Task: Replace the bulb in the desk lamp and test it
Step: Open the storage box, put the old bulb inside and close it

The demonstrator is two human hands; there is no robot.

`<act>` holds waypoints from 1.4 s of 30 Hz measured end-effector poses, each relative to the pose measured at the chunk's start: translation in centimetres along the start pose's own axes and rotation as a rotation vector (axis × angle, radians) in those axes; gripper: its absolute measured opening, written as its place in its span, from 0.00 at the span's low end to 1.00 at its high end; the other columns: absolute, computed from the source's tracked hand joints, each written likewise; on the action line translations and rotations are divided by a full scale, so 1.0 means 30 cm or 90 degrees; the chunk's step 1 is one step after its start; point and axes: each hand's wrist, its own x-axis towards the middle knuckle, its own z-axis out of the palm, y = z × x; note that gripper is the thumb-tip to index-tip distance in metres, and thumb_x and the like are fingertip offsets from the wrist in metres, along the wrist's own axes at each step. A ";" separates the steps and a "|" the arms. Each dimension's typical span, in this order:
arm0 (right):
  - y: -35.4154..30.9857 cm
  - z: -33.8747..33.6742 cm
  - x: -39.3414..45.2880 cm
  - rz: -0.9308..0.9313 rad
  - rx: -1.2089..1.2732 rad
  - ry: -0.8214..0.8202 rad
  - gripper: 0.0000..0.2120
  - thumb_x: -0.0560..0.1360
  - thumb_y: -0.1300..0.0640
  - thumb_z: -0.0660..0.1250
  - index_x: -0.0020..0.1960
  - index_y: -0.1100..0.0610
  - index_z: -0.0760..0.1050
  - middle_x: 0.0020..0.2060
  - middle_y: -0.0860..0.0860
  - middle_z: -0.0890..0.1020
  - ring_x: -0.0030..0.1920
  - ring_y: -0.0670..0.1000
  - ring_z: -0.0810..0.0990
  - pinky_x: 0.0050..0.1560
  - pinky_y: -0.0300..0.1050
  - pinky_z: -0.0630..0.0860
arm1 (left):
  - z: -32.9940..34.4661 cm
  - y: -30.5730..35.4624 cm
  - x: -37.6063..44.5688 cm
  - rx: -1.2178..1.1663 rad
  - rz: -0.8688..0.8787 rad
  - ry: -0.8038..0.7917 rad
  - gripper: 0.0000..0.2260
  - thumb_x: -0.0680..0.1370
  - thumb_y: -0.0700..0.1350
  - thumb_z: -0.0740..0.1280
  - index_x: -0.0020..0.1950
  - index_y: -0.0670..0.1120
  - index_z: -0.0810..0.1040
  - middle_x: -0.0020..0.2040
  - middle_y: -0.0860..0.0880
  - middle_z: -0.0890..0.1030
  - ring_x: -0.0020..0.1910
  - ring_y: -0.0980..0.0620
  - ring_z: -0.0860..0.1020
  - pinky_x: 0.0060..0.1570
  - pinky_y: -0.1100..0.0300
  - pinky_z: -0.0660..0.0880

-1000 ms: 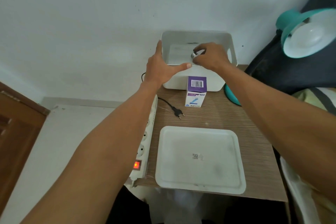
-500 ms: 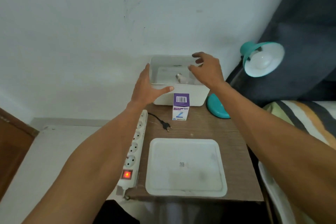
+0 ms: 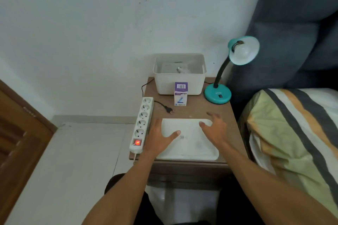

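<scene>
In far bin (image 3: 180,86): bulb (image 3: 182,70) | over tray (image 3: 190,153): both grips spread, empty

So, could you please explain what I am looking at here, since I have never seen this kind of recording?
There is no machine: a person wears a wide-angle camera on the head, so the one view looks forward and down at their own bare arms. The left hand and right hand are open over a white tray and hold nothing.

They stand at a small wooden table. On it are a white bin with a loose bulb inside, a purple and white bulb box, and a teal desk lamp with a bulb in its shade. The lamp's plug lies unplugged beside a power strip whose switch glows red.
</scene>
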 end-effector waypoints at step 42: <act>-0.279 -0.092 0.148 -0.107 0.073 0.119 0.32 0.70 0.54 0.73 0.73 0.57 0.71 0.76 0.57 0.64 0.74 0.58 0.65 0.72 0.57 0.66 | -0.200 0.242 0.243 0.092 0.125 0.166 0.47 0.68 0.65 0.77 0.79 0.42 0.67 0.82 0.43 0.59 0.80 0.44 0.61 0.77 0.49 0.64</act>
